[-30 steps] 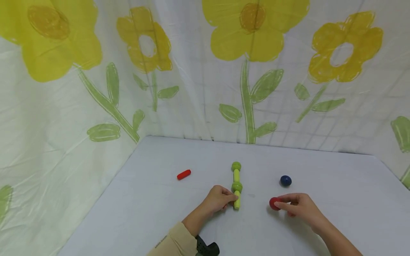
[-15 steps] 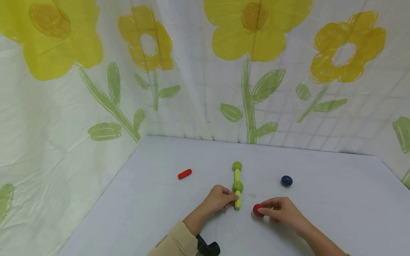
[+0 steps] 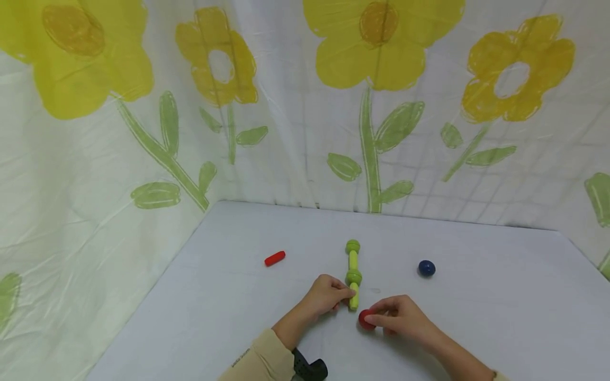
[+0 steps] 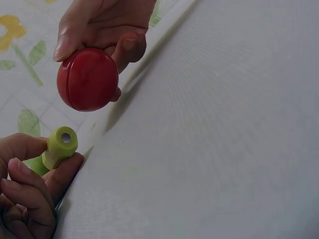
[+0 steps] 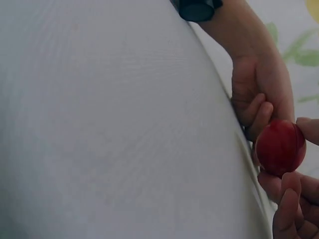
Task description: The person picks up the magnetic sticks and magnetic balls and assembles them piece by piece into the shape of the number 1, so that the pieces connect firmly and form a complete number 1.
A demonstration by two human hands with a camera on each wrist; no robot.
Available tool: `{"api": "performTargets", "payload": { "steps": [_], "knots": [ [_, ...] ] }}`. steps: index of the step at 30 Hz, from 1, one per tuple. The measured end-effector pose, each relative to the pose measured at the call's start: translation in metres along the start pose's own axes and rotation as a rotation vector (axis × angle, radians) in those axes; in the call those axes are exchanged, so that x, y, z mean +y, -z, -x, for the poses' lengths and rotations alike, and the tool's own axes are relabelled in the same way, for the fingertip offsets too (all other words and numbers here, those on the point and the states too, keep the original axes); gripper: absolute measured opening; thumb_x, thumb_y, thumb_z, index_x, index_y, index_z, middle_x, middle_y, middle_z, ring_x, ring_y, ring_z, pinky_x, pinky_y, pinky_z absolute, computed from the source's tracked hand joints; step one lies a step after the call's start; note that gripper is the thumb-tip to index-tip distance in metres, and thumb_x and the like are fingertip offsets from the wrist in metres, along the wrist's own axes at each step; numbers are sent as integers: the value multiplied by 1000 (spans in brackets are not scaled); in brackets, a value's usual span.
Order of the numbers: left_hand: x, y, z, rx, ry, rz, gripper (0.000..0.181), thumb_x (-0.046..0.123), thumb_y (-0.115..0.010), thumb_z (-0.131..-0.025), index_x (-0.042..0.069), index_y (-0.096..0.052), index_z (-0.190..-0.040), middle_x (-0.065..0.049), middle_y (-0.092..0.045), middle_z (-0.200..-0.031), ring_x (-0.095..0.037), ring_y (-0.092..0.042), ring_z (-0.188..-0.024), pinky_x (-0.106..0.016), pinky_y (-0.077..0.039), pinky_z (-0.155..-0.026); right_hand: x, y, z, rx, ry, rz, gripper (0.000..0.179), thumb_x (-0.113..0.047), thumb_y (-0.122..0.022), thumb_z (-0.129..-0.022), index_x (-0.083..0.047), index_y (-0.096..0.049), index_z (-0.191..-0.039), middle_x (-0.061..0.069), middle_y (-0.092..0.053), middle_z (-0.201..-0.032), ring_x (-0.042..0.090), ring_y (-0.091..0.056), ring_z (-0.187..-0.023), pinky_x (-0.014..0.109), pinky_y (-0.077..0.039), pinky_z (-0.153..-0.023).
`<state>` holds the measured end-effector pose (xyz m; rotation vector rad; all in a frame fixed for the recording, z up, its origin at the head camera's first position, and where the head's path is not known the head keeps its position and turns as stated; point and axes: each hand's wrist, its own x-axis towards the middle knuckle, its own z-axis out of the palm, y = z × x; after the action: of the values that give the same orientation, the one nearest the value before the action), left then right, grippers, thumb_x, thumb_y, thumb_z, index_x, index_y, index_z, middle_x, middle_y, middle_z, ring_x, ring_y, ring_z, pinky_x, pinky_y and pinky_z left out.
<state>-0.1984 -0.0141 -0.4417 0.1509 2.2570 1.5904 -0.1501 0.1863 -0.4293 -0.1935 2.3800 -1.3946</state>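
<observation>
In the head view, my left hand [image 3: 323,295] pinches the near yellow-green rod [image 3: 354,303] between thumb and fingers. This rod is the front end of a straight row on the table: a green ball [image 3: 353,277], another yellow-green rod [image 3: 353,260] and a far green ball [image 3: 352,245]. A small silvery disc shows in the end face of the held rod [image 4: 59,149] in the left wrist view. My right hand [image 3: 402,320] pinches a grooved red ball [image 3: 366,320], just right of and nearer than the rod's front end, with a small gap between them.
A short red rod [image 3: 275,258] lies to the left on the white table [image 3: 229,307]. To the right sits a dark blue ball [image 3: 427,268]. A flower-print curtain [image 3: 286,132] hangs behind the table's back edge. A black wrist device [image 3: 311,368] is below my left sleeve.
My right hand has carried the red ball leftward and nearer, to the front end of the row. My left hand keeps its pinch on the rod in the same place.
</observation>
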Motion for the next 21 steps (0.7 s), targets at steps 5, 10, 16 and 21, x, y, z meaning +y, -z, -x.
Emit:
{"api": "performTargets", "payload": {
  "steps": [5, 10, 16, 21],
  "knots": [
    [-2, 0, -1, -2, -9, -5, 19, 21, -69, -83, 3, -70, -80, 5, -54, -59, -6, -39, -46, -18, -32, -44, -4, -6, -3, -31, 41, -5, 35, -34, -69, -82, -3, -70, -98, -1, -62, -71, 9, -48, -54, 21, -40, -49],
    [-3, 0, -2, -2, -19, -6, 19, 21, -69, -83, 2, -70, -80, 5, -55, -60, -6, -40, -46, -18, -32, -44, -5, -12, -5, -35, 67, 2, 33, -33, -69, -82, -4, -71, -97, -2, -60, -67, 8, -47, -52, 20, -39, -48],
    [-3, 0, -2, -8, -24, -1, 19, 20, -69, -83, 2, -70, -80, 5, -55, -59, -6, -40, -46, -18, -32, -44, -6, -17, -5, -17, 67, 0, 32, -32, -70, -81, -4, -71, -95, -2, -57, -62, 8, -45, -49, 20, -37, -46],
    [-3, 0, -2, -13, -27, 10, 19, 20, -69, -83, 1, -70, -80, 5, -54, -59, -6, -39, -46, -18, -32, -44, -8, -21, -6, 2, 80, -10, 31, -30, -71, -81, -2, -71, -95, -2, -58, -62, 8, -45, -49, 21, -37, -45]
  ]
}}
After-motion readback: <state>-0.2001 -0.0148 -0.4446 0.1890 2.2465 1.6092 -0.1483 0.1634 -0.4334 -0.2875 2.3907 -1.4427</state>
